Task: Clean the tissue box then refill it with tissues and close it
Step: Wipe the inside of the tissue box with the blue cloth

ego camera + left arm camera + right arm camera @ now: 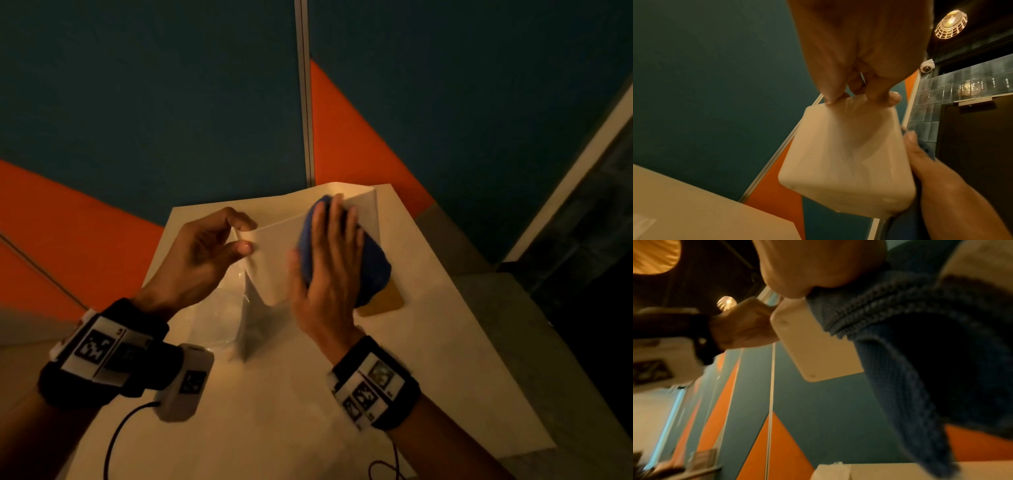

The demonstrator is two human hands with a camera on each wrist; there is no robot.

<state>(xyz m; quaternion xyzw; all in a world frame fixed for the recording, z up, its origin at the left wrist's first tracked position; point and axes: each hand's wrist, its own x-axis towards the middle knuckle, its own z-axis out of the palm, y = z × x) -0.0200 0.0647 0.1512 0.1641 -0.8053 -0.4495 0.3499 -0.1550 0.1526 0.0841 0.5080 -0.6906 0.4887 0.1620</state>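
Note:
The white tissue box (274, 260) is held off the white table (274, 411), its open side toward me. My left hand (246, 236) pinches its left rim between thumb and forefinger. My right hand (318, 236) lies flat with straight fingers, pressing a blue cloth (373, 263) against the box's right side. The left wrist view shows the box's underside (844, 154) hanging from my left fingertips (830, 99). In the right wrist view the knitted cloth (910, 353) drapes over the box (813, 344). A clear pack of tissues (215, 315) lies on the table under the box.
A tan lid (385, 303) lies on the table, partly under the cloth. A teal and orange panel wall (154, 102) stands close behind the table. The table's right edge (479, 308) drops to a grey ledge and a dark tiled area. Cables trail from both wrists.

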